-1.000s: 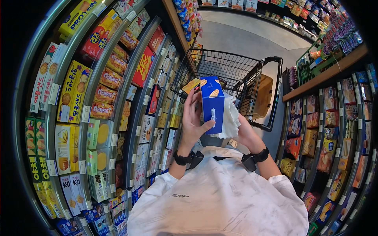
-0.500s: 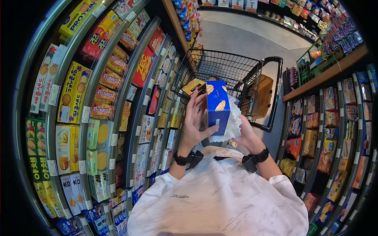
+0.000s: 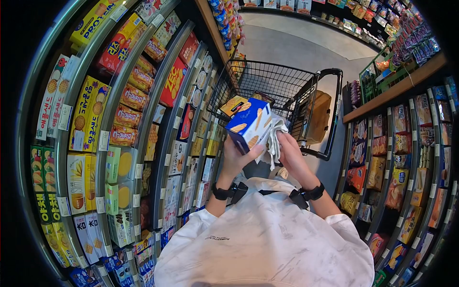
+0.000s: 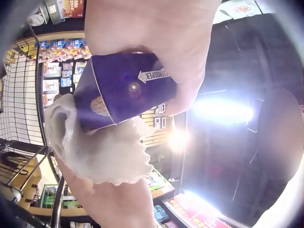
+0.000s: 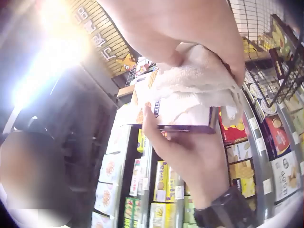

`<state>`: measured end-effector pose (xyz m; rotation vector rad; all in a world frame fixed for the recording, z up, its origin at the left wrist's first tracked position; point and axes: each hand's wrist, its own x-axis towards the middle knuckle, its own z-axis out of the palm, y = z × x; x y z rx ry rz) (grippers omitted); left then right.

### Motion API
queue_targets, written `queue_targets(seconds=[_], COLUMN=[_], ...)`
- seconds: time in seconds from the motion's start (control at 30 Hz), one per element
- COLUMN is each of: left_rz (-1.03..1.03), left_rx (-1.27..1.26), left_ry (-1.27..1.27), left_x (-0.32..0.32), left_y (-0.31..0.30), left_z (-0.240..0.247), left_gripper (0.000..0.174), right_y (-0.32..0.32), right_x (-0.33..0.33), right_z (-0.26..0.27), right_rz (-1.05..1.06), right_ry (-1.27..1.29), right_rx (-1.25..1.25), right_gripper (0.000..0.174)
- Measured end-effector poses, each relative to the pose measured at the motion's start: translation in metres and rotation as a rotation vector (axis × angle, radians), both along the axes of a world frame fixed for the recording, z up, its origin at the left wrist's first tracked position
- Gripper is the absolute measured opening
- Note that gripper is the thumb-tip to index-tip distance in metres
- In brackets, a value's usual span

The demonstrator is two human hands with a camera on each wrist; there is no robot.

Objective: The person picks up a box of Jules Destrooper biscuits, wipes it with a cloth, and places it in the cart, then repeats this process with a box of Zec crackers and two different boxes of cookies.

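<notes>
My left hand [image 3: 237, 152] grips a blue cracker box [image 3: 249, 123] at chest height, tilted with its top leaning to the left. In the left wrist view the box [image 4: 124, 89] shows its dark blue end between my thumb and fingers. My right hand [image 3: 288, 152] holds a white cloth [image 3: 275, 136] pressed against the box's right side. The cloth [image 4: 102, 149] bunches under the box in the left wrist view. In the right wrist view the cloth [image 5: 199, 80] lies over the box [image 5: 175, 111].
A black shopping cart [image 3: 279, 91] stands just ahead with a yellow box [image 3: 234, 104] and a brown bag [image 3: 317, 117] inside. Shelves of snack boxes [image 3: 119, 119] line the left, more packets [image 3: 401, 158] the right. The aisle floor [image 3: 296, 48] runs ahead.
The box has tipped from upright to leaning left and dropped a little. My right hand has come round with the cloth onto the box's right side.
</notes>
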<state>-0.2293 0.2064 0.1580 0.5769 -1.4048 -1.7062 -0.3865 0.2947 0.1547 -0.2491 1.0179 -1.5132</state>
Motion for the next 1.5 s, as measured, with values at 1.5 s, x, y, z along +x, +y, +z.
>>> queue_targets(seconds=[1.5], left_rz=[-0.172], left_rx=[-0.462], left_ry=[-0.507], left_x=[0.028], left_y=[-0.019], left_z=[0.039], left_gripper=[0.06], right_y=[0.007], right_x=[-0.022], right_z=[-0.008], right_rz=[0.19], right_ry=[0.788], right_rx=[-0.162], right_gripper=[0.042])
